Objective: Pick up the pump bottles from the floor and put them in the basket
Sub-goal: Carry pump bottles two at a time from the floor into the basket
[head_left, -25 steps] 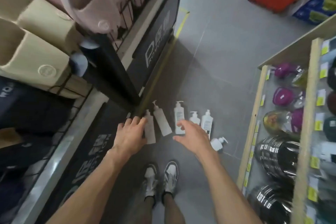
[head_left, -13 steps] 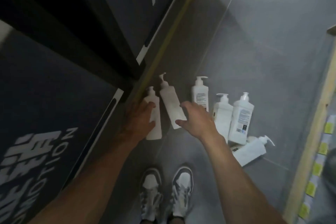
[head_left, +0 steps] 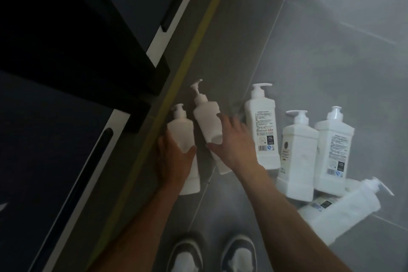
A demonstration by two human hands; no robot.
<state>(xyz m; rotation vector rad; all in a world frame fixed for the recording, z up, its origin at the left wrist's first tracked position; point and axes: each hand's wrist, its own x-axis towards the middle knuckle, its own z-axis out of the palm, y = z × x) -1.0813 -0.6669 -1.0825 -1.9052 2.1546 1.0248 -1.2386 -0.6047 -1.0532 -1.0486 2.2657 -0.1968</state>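
Head view, looking down. We found the left hand (head_left: 174,161) wrapped round the lower body of a plain white plastic pump bottle (head_left: 180,130), thumb on its right side and fingers on its left. This bottle rested on the grey tiled floor (head_left: 309,51), just beside a yellow floor stripe (head_left: 176,95). The right hand (head_left: 234,146) lay over a second plain white pump bottle (head_left: 206,117), thumb across it and fingers spread; we could not tell whether it had closed. Further right we saw a tall labelled white pump bottle (head_left: 262,134), a squarish white pump bottle (head_left: 295,157) touching another squarish labelled bottle (head_left: 333,152), and a white pump bottle lying aslant (head_left: 344,212).
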